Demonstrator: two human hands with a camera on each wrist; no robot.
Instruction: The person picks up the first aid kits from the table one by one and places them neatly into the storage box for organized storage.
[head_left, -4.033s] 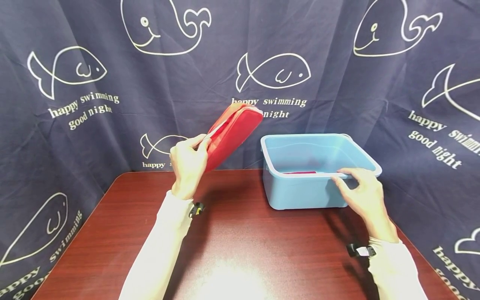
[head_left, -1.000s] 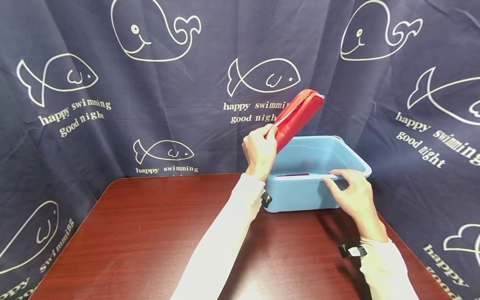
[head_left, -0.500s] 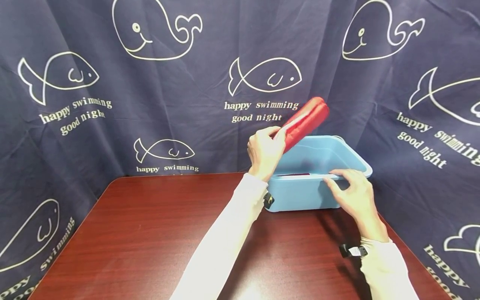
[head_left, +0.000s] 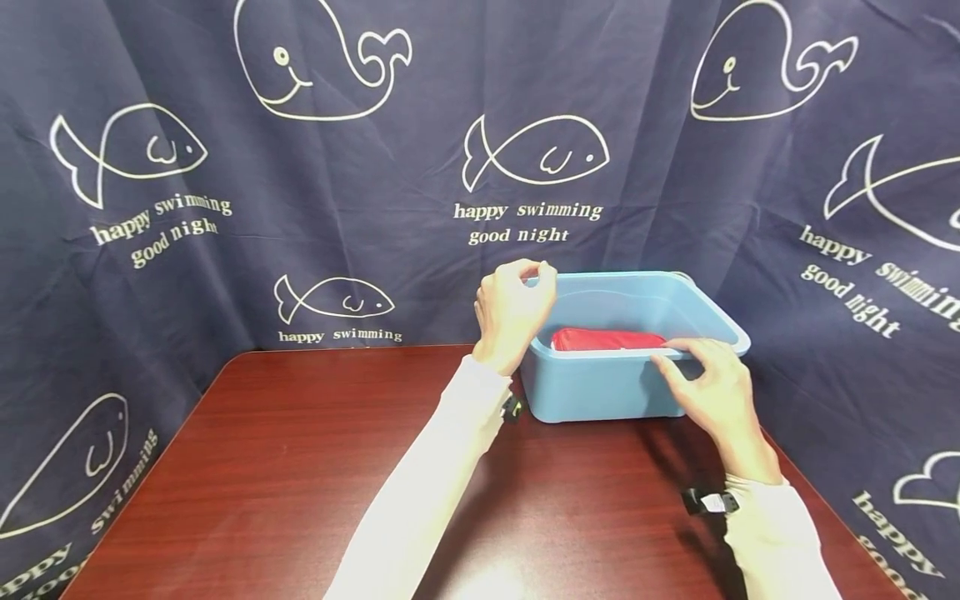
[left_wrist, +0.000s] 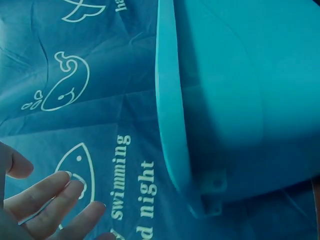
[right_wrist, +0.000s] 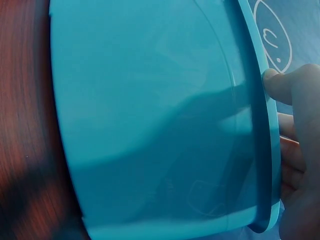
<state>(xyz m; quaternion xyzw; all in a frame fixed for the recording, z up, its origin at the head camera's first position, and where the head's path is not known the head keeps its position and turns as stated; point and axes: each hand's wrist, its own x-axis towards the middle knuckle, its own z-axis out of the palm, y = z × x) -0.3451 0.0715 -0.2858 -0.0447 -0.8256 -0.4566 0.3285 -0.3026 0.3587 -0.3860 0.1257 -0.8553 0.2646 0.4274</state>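
Observation:
A red zip pouch [head_left: 609, 339] lies inside the light blue plastic storage bin [head_left: 600, 388], its lower part hidden behind the near wall. My left hand [head_left: 513, 312] is raised at the bin's left rim and holds nothing. In the left wrist view, the loosely bent fingers [left_wrist: 42, 197] show apart from the bin wall. My right hand [head_left: 718, 392] grips the near rim toward its right end. The right wrist view has the thumb [right_wrist: 280, 85] on the outside of the rim and the fingers over on the inner side.
The bin stands at the back right of a reddish-brown wooden table [head_left: 322, 450]. A dark blue curtain [head_left: 420, 208] with white fish and whale drawings hangs behind and at both sides. Each wrist wears a small dark device on a strap.
My left hand carried the red pouch rightward over the bin and let it go; the pouch now lies inside. The left hand has drawn back slightly left. My right hand keeps its grip on the rim.

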